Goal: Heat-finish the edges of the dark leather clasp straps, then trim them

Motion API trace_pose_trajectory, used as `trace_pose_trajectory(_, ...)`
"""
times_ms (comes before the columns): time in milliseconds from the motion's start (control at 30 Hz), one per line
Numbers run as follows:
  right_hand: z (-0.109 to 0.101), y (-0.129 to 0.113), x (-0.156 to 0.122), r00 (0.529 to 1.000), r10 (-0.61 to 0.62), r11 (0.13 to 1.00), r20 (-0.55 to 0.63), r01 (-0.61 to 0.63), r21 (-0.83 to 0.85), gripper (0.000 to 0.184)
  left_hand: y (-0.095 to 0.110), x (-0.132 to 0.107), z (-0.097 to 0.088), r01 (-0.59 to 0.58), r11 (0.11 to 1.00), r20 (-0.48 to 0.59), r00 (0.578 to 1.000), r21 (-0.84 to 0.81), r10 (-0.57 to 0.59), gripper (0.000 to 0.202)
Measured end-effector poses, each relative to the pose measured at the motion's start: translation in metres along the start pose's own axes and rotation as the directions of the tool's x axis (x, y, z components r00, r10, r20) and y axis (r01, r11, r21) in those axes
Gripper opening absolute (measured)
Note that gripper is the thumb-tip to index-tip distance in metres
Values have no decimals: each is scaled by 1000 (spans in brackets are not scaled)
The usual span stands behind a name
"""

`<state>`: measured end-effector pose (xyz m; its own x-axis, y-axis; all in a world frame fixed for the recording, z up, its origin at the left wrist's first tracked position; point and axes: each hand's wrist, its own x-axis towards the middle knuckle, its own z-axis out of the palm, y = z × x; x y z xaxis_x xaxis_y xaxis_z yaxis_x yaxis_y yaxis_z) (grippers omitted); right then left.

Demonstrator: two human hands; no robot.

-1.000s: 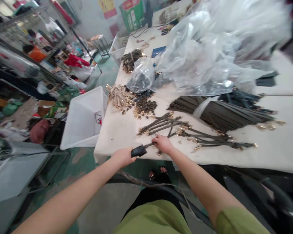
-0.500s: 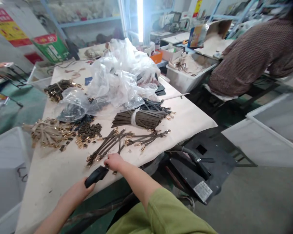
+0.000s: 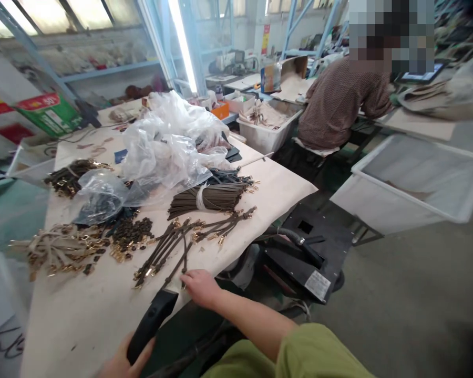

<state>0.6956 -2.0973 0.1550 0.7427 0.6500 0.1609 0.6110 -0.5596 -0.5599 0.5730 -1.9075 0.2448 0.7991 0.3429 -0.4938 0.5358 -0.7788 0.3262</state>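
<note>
The left hand (image 3: 131, 356) is gripping a tool (image 3: 152, 321), while the right hand (image 3: 201, 288) is pinching a strap (image 3: 185, 256) by the desk's edge (image 3: 242, 251).

- A long, white, glowing tube light (image 3: 182, 47) glares between pale-blue metal posts (image 3: 202, 47).
- Pale rectangular window panes (image 3: 87, 13) glow at upper left.
- Crumpled clear plastic bags (image 3: 169, 157) catch white highlights.
- Deep shadow lies beneath the cream-covered table (image 3: 82, 320).
- The bare left hand (image 3: 120, 360) looks soft.
- Black vignetting darkens the right edge.
</note>
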Motion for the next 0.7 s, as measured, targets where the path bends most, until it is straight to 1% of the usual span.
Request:
trace_pose_trajectory(33, -10, 5, -28, 998, 56, 998, -33, -55, 29, 34, 1, -3, 5, -48, 999, 21, 999, -16, 49, 42)
trace_pose_trajectory(67, -20, 13, -59, 987, 140, 989, -73, -137, 48, 33, 2, -7, 9, -95, 995, 48, 994, -35, 96, 40)
trace_pose_trajectory(100, -31, 23, -91, 966, 236, 971, -108, -230, 65, 33, 4, -10, 14, -133, 990, 81, 987, -51, 137, 39)
trace_pose_trajectory(133, -44, 35, -125, 930, 339, 941, -145, -332, 70, 33, 6, -14, 20, -158, 985, 117, 979, -63, 165, 38)
trace_pose_trajectory(167, -57, 49, -158, 877, 439, 898, -195, -436, 62, 32, 10, -18, 25, -173, 983, 154, 971, -67, 182, 39)
trace_pose_trajectory(200, -71, 64, -190, 813, 529, 844, -241, -535, 48, 32, 15, -22, 30, -183, 981, 187, 963, -66, 192, 41)
trace_pose_trajectory(267, -101, 99, -247, 673, 670, 711, -315, -703, 9, 34, 30, -31, 40, -199, 979, 234, 951, -49, 205, 42)
trace_pose_trajectory(300, -115, 117, -272, 606, 722, 639, -334, -769, -13, 36, 40, -35, 46, -209, 977, 250, 945, -38, 212, 41)
trace_pose_trajectory(367, -141, 155, -312, 457, 814, 468, -359, -882, -62, 39, 61, -40, 57, -239, 971, 263, 936, -15, 234, 39)
trace_pose_trajectory(400, -153, 175, -328, 407, 838, 403, -364, -911, -89, 41, 72, -41, 63, -253, 967, 264, 933, -2, 245, 38)
trace_pose_trajectory(500, -184, 236, -362, 322, 875, 293, -362, -946, -135, 48, 103, -39, 85, -267, 963, 245, 937, 42, 250, 37)
trace_pose_trajectory(600, -214, 302, -381, 219, 913, 188, -343, -975, -122, 52, 132, -39, 111, -237, 969, 250, 945, 76, 211, 40)
trace_pose_trajectory(700, -243, 368, -390, 119, 942, 97, -313, -992, -86, 56, 164, -46, 135, -181, 979, 276, 950, 94, 149, 44)
